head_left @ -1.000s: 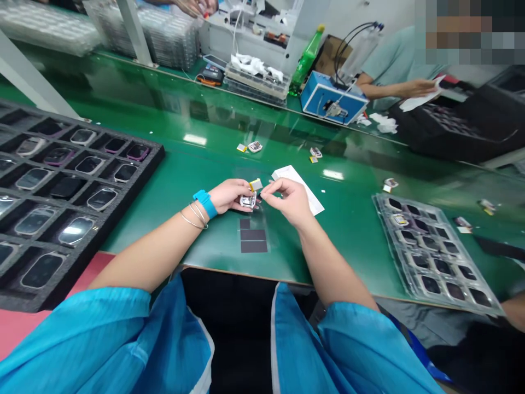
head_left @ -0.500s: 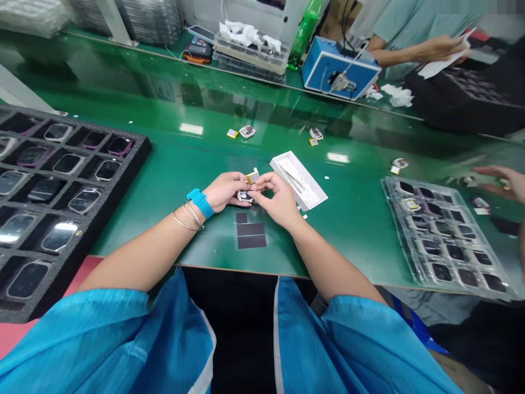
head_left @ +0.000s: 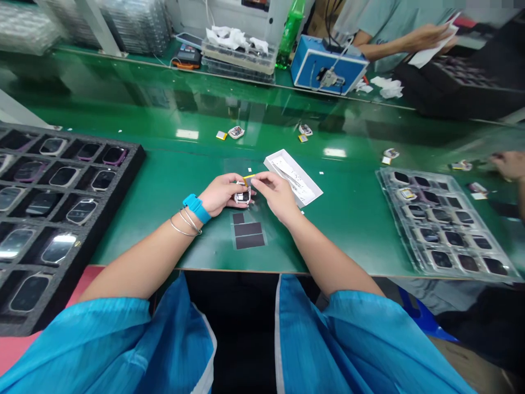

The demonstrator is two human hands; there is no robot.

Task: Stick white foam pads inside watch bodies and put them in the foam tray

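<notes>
My left hand [head_left: 221,196] is closed around an opened white smartwatch case [head_left: 243,196], its dark inside facing up. At the case's upper edge a small battery [head_left: 248,177] shows its yellow edge, tilted up. The fingertips of my right hand [head_left: 281,198] pinch the battery's right end. Just below my hands, a clear sheet [head_left: 266,244] with several dark rectangular pieces lies on the green table [head_left: 336,235]. Beyond my right hand lies a shallow white box [head_left: 314,198] holding small white bits and a thin strip.
A grey foam tray [head_left: 137,164] of watches stands left. Clear plastic trays [head_left: 388,191] of watch parts lie right, near a co-worker's hand [head_left: 508,165]. Opened watch cases with batteries [head_left: 236,132] sit farther back. A blue box [head_left: 305,60] stands on the back shelf; another person holds paper behind it.
The battery has tipped from showing its flat face to nearly edge-on. My right fingers have moved up off the case to the battery. The view has shifted slightly; the co-worker's hand has drawn back.
</notes>
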